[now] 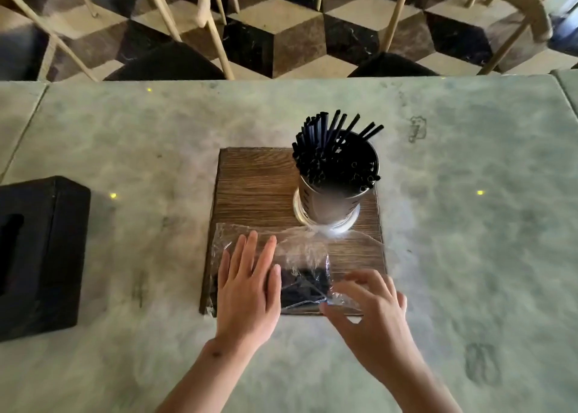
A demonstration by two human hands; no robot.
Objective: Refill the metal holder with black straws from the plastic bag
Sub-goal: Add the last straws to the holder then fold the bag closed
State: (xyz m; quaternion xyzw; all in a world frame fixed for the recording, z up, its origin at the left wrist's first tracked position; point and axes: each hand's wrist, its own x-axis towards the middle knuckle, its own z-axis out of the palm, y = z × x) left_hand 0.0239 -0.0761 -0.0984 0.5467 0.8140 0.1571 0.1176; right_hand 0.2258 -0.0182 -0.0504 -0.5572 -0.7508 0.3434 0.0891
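Clear crinkled film: plastic bag (300,256) on the wooden board (253,187), few black straws (305,284) inside.
Hands: left hand (248,284) flat on bag; right hand (369,312) pinches its edge.
Metal holder (327,203): cylindrical, on board's far right, straw-filled.
Table (469,225): mottled marble.
Black box (40,256): left of board.

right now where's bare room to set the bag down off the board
Bare marble lies right of the wooden board, and between the board and the black box. The board is crowded: metal holder, plastic bag, left hand, right hand.
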